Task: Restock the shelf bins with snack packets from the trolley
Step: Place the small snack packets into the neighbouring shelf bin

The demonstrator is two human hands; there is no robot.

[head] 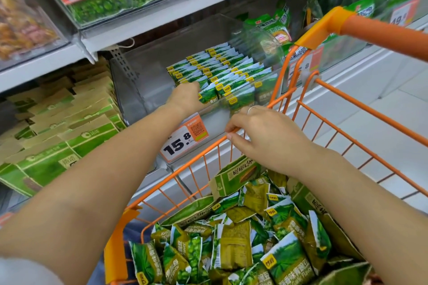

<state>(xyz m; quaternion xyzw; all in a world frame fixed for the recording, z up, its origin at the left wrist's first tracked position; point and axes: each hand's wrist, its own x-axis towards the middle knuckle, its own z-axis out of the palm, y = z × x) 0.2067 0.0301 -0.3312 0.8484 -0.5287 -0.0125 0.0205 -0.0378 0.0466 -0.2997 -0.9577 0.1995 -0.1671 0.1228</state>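
Observation:
A clear plastic shelf bin (143,81) holds rows of upright green snack packets (222,65) on its right side; its left side is bare. My left hand (185,97) reaches into the bin and grips a green packet (207,95) at the front of the rows. My right hand (266,136) hovers at the orange trolley's rim (208,146), fingers loosely curled, holding nothing that I can see. The trolley basket is full of loose green and olive snack packets (243,245).
A 15.8 price tag (183,141) hangs on the bin's front. Green and tan boxes (60,127) fill the shelf to the left. The trolley handle (379,34) crosses the upper right. More green packets sit in bins above and to the right.

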